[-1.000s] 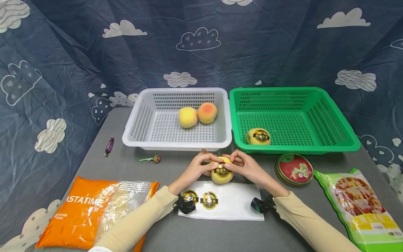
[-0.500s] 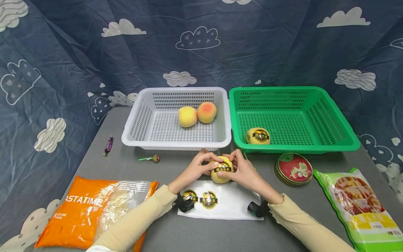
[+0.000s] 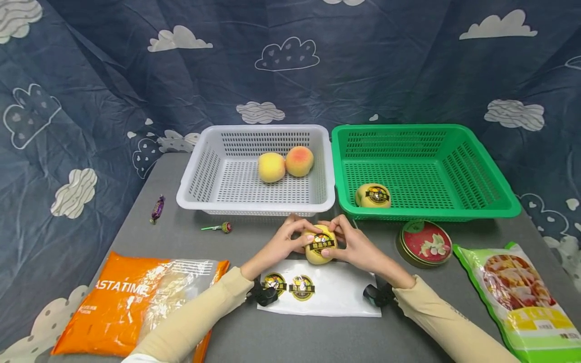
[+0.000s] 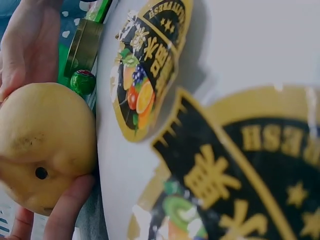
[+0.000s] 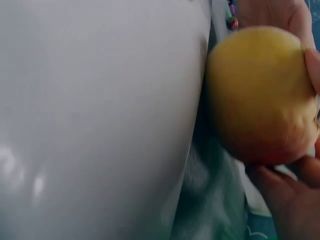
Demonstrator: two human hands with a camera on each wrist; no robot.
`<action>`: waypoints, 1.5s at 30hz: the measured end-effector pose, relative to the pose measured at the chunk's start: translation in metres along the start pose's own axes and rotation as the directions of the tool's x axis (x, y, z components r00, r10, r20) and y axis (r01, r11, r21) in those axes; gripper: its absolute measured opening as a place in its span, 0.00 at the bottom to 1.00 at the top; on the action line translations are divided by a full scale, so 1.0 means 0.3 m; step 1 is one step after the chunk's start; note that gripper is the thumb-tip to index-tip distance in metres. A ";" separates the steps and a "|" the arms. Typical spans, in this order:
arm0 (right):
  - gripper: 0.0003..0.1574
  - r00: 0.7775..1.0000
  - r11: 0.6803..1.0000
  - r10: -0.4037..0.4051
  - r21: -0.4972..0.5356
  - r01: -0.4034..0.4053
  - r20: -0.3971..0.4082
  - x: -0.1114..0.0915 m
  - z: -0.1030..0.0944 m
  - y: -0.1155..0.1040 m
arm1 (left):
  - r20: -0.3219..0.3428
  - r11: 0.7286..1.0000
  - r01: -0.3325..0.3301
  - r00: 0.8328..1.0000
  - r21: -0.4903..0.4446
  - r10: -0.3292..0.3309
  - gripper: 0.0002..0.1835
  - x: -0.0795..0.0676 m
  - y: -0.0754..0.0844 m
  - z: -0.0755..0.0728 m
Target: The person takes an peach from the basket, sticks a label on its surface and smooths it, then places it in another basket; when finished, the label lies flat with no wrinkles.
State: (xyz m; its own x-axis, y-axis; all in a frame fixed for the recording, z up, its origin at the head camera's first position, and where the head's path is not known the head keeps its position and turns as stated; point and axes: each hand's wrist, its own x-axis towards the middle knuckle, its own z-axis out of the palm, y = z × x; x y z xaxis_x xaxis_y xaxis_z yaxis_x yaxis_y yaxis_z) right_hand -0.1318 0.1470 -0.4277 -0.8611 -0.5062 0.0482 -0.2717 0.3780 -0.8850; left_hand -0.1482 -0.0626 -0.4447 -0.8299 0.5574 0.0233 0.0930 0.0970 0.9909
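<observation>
Between both hands a yellow peach (image 3: 320, 257) is held just beyond the sticker sheet, its black-and-gold round sticker (image 3: 321, 244) facing the person. My left hand (image 3: 285, 241) grips the peach from the left, fingers on its top and side. On the other side my right hand (image 3: 358, 248) holds it, thumb at the sticker's lower right edge. The left wrist view shows the peach (image 4: 47, 130) with a small dark hole in its skin. Below the hands lies the white sticker sheet (image 3: 340, 295), two stickers (image 3: 301, 288) on its left part.
Two peaches (image 3: 271, 168) sit in the white basket (image 3: 254, 206). One stickered peach (image 3: 373, 195) lies in the green basket (image 3: 431, 214). Around the hands are a lollipop (image 3: 225, 227), purple candy (image 3: 157, 209), orange bag (image 3: 122, 307), round tin (image 3: 425, 244), green food bag (image 3: 522, 297) and green-wrapped ball (image 4: 83, 81).
My right thumb has slid from the upper part of the sticker down to its lower edge, uncovering more of the label. The peach and my left hand stay nearly in place.
</observation>
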 end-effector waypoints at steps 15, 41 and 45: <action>0.12 0.982 0.933 -0.110 0.357 0.049 0.153 0.001 -0.046 0.081 | 0.110 0.952 -0.138 0.988 0.273 0.111 0.16 0.005 -0.017 -0.006; 0.23 0.930 0.979 0.011 0.194 0.066 -0.369 -0.376 -0.487 0.078 | 0.184 0.861 -0.431 0.901 0.270 0.393 0.21 0.075 0.268 0.099; 0.22 0.907 0.955 0.060 0.289 0.070 -0.418 -0.417 -0.544 0.136 | 0.114 0.875 -0.416 0.909 0.249 0.400 0.22 0.186 0.329 0.125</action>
State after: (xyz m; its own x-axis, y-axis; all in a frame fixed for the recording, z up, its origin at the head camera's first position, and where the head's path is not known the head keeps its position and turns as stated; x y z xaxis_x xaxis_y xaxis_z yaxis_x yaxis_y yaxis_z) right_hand -0.1055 0.3522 -0.3944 -0.9766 -0.1122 0.1835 -0.1950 0.1016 -0.9755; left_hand -0.1648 0.0090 -0.3505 -0.6548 0.6397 0.4024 0.5635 0.0585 0.8240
